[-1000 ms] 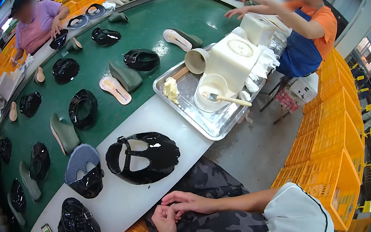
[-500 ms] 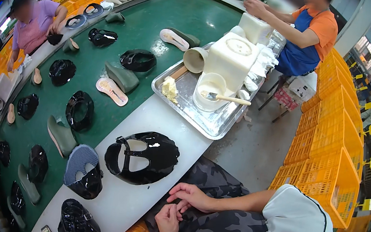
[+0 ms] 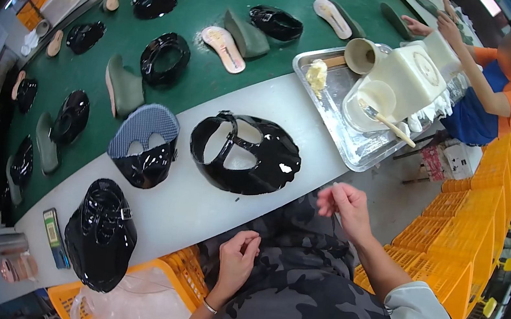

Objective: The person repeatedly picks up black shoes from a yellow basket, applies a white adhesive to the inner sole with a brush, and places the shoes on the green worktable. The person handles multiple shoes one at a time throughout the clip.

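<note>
My left hand [image 3: 237, 258] hovers over my camouflage-patterned lap with its fingers curled inward; what they hold, if anything, is hidden. Just past the white ledge's near edge is my right hand [image 3: 346, 205], its fingers bent in beside the thumb and their inner side out of sight. Nearest to both lies a glossy black shoe upper [image 3: 262, 160] with a buckled strap and open cutouts, flat on the white ledge [image 3: 174, 226]. Left of it sits a black upper with a blue-grey patterned insole [image 3: 145, 137]. Closer to me rests another black buckled upper [image 3: 100, 235].
A metal tray [image 3: 367, 152] carries a white cup, a brush [image 3: 392, 128] and a yellowish lump. Green lasts [image 3: 123, 89] and black uppers cover the green belt [image 3: 197, 14]. A yellow crate [image 3: 187, 274] stands below the ledge. A co-worker in orange [image 3: 508, 84] sits at right.
The view has swung so the ledge and uppers appear farther right. My hands have drawn apart: the right has risen toward the ledge with its fingers bent, the left stays over my lap.
</note>
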Tool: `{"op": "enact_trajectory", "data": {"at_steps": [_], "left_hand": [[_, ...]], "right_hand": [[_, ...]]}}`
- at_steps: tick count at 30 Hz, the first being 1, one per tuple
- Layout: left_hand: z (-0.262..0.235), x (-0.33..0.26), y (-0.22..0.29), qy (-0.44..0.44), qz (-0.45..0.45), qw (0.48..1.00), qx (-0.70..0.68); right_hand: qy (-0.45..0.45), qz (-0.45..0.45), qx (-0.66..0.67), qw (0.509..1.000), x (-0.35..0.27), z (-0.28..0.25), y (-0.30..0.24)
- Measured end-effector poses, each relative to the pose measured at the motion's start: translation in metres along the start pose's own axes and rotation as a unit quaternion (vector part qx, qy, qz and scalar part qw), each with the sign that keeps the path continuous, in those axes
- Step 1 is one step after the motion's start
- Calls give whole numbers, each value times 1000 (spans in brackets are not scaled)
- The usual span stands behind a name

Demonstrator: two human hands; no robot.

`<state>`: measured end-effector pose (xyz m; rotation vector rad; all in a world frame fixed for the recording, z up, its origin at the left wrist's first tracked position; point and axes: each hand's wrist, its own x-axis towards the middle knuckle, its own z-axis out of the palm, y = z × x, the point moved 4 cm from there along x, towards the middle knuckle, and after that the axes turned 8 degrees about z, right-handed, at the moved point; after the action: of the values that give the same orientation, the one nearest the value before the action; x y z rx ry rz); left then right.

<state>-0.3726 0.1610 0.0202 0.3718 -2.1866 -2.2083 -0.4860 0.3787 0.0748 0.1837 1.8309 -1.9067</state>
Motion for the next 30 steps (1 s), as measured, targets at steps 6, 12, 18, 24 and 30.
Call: {"op": "enact_trajectory", "data": {"at_steps": [6,12,18,24,30], "left_hand": [[-4,1,11,2,60,993,102],[2,-4,23,-113,141,936,302],[0,-4,23,-135,160,897,389],[4,-5,19,-150,158,897,384],[3,-3,16,-168,146,890,398]], "right_hand": [[-29,-141,-157,977,14,60,-57],[-96,-492,-349,791,40,180,-113],[-415,108,-160,889,58,241,-70],[-267,343,316,843,51,256,2],[-325,317,485,747,73,278,11]]}}
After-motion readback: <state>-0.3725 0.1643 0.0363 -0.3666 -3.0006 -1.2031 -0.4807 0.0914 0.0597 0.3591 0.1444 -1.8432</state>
